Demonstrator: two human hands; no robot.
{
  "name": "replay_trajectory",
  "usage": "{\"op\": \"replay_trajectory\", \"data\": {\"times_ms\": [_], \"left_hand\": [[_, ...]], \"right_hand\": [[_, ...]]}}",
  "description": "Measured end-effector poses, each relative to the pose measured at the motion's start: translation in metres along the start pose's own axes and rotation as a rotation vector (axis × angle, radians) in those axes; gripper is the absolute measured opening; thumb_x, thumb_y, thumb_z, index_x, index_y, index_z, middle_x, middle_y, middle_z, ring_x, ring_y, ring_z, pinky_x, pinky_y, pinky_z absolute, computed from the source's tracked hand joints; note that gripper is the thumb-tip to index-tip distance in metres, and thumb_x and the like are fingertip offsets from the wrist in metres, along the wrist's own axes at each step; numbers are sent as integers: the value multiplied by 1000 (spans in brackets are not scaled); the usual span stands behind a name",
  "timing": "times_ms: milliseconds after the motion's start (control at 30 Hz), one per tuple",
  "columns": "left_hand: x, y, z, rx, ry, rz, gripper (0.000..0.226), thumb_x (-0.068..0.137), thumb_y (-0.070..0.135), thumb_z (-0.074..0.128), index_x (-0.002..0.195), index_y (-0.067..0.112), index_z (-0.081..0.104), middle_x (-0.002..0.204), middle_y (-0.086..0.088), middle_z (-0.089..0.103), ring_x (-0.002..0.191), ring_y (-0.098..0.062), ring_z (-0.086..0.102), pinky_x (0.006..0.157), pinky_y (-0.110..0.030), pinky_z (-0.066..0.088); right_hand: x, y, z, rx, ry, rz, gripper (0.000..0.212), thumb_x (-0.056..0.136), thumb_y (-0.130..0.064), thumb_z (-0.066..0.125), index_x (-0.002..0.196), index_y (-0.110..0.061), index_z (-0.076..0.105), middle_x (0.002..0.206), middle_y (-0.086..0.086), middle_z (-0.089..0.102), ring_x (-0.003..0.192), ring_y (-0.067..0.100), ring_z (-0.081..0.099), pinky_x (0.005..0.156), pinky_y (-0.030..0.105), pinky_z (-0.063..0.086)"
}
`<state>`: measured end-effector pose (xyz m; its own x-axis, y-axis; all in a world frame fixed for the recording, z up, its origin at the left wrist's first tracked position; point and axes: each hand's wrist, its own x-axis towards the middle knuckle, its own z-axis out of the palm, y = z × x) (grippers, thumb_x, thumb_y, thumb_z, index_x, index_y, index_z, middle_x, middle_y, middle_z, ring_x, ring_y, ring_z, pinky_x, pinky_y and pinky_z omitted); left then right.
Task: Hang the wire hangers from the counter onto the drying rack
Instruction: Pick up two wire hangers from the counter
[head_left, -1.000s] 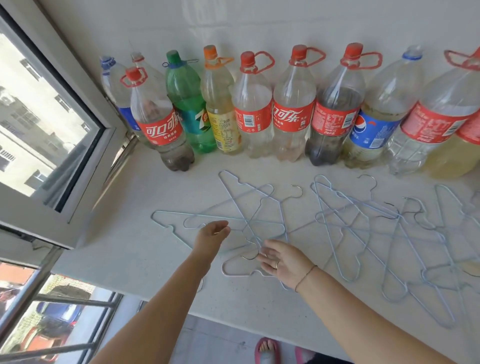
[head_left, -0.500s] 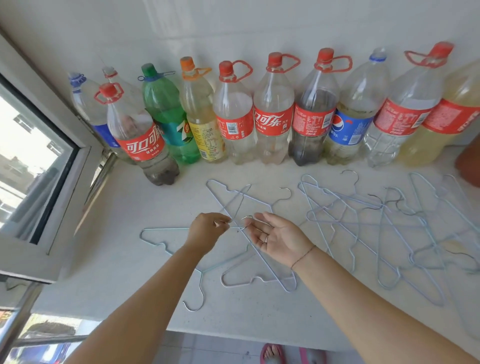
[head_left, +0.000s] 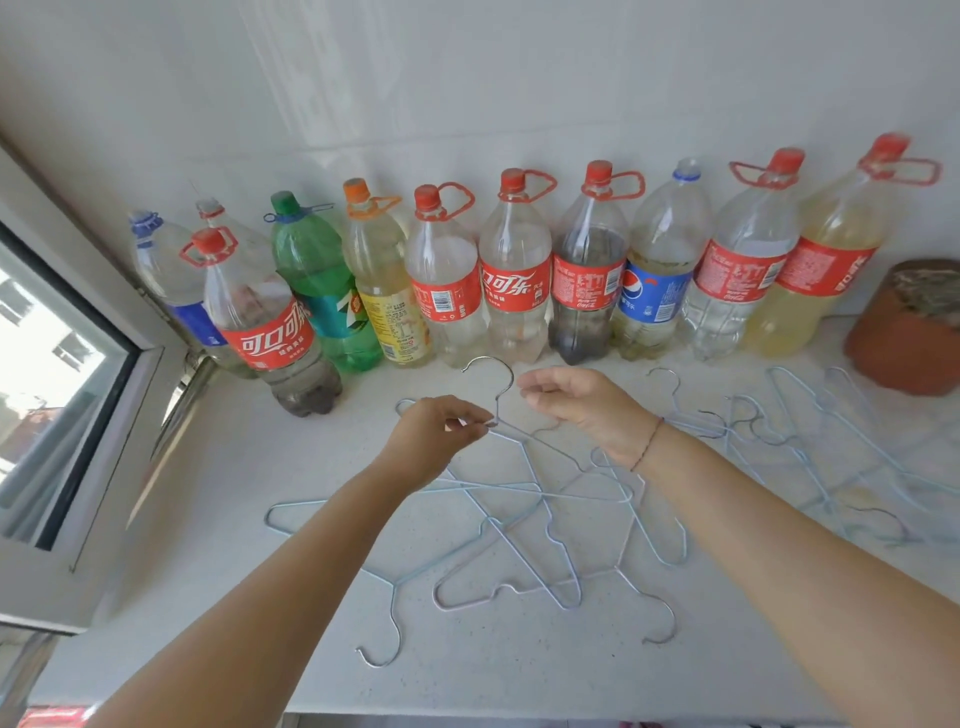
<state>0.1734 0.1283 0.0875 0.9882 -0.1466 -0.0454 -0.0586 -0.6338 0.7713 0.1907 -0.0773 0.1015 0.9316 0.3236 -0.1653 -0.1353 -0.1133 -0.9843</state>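
Head view: left hand (head_left: 436, 436) pinched one wire hanger (head_left: 497, 408) by the neck above tabletop (head_left: 218, 509) centre. Right hand (head_left: 582, 410) relaxed, grasping nothing, at its 3 o'clock. Eleven bottles (head_left: 514, 291) at 12. Loose hangers (head_left: 540, 499) tangled, uncountable.

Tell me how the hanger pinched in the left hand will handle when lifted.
Probably light: the left hand holds the hanger by a fingertip pinch. Thin wire looks stiff but springy. Its arm lies among crossed hangers, so it may snag.
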Motion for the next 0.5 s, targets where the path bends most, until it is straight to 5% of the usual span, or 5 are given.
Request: {"op": "replay_trajectory", "data": {"times_ms": [167, 367, 500], "left_hand": [[8, 29, 8, -9, 31, 52, 10, 84, 18, 68, 92, 22, 72, 86, 11, 63, 71, 0, 52, 59, -4, 35], [13, 44, 35, -27, 182, 16, 15, 82, 21, 70, 95, 25, 68, 92, 11, 56, 75, -1, 53, 64, 0, 36], [8, 51, 74, -253, 184, -181, 12, 86, 30, 64, 91, 19, 67, 83, 3, 67, 77, -10, 62, 70, -14, 46]], "right_hand": [[-7, -9, -13, -5, -164, 87, 15, 91, -11, 54, 99, -18, 64, 93, 7, 69, 85, 16, 63, 78, 24, 43], [-15, 9, -20, 350, 17, 207, 15, 90, -2, 50, 87, -8, 64, 60, 1, 69, 52, 8, 60, 55, 21, 41], [-22, 25, -24, 501, 22, 228, 19, 91, -1, 47, 89, -9, 64, 62, 0, 68, 60, 9, 60, 60, 21, 40]]}}
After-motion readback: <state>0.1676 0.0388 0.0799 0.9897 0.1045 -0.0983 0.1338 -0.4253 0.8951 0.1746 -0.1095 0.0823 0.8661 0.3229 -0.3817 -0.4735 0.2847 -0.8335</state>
